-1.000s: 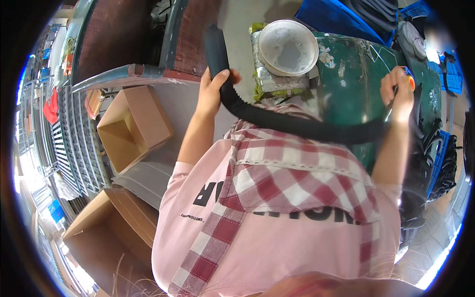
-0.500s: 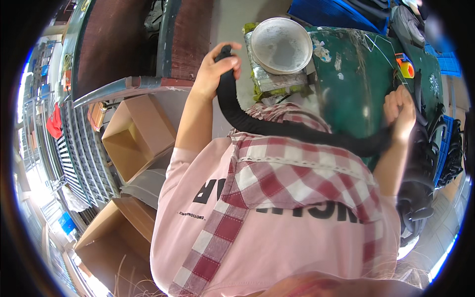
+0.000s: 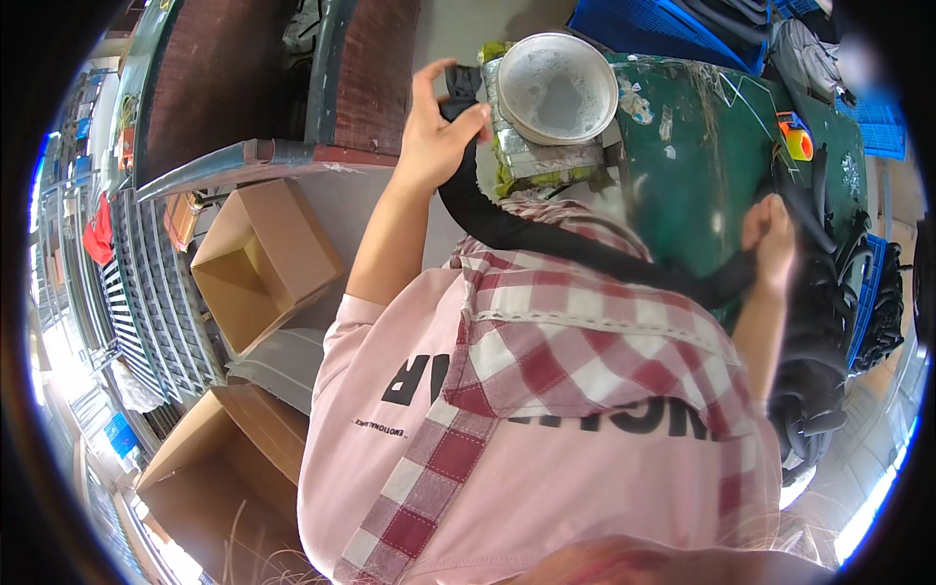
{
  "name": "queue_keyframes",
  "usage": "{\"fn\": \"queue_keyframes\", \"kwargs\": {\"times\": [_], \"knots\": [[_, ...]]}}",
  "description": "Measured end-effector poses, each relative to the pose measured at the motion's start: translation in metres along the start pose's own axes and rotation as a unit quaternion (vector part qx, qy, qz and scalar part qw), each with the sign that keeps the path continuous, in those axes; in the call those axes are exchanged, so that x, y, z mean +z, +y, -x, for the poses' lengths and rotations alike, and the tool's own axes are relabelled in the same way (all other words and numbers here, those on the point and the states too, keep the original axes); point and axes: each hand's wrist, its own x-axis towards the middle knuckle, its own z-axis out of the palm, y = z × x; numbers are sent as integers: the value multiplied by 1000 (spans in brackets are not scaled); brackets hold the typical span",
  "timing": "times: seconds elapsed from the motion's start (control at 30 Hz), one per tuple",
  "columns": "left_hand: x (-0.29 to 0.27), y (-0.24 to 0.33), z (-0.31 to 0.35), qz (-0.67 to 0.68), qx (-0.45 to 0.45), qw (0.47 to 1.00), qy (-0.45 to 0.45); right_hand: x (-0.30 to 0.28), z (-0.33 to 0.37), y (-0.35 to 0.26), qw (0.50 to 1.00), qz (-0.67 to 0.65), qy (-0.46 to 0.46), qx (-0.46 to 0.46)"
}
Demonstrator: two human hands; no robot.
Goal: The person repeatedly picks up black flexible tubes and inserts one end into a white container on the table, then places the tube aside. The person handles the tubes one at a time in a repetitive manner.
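Observation:
A long black flexible tube sags in a curve in front of my chest, between my two hands. My left hand is closed around its upper left end, the thumb pressed along it and the index finger stretched up beside it. That end shows a wide, squared, dark tip beside the basin. My right hand is curled in a fist about the tube's other end, over the right part of the green table; the end itself is hidden. Close to my left hand stands a round pale basin of cloudy, bubbly liquid.
The basin rests on a block wrapped in silvery tape. On the green table lies an orange and yellow tape roll. Black tubes are heaped at right. Open cardboard boxes and a dark-red bench stand at left.
My left hand has shifted slightly right and turned, so the tube's wide tip now shows. My right hand has moved a little down and left, and the tube sits slightly differently.

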Motion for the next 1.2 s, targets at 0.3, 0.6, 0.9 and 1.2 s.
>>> {"fn": "queue_keyframes", "kwargs": {"times": [0.3,0.6,0.9,1.2], "knots": [[5,4,2,-119,130,978,112,2,-4,-10,998,47,-23,-43],[1,8,1,-307,180,930,93,-4,1,-22,998,28,-39,-51],[-9,2,16,-170,42,985,-6,-5,12,-6,998,-3,-26,-57],[-5,42,-18,154,-49,982,-94,-7,3,-35,995,-46,-27,-83]]}}
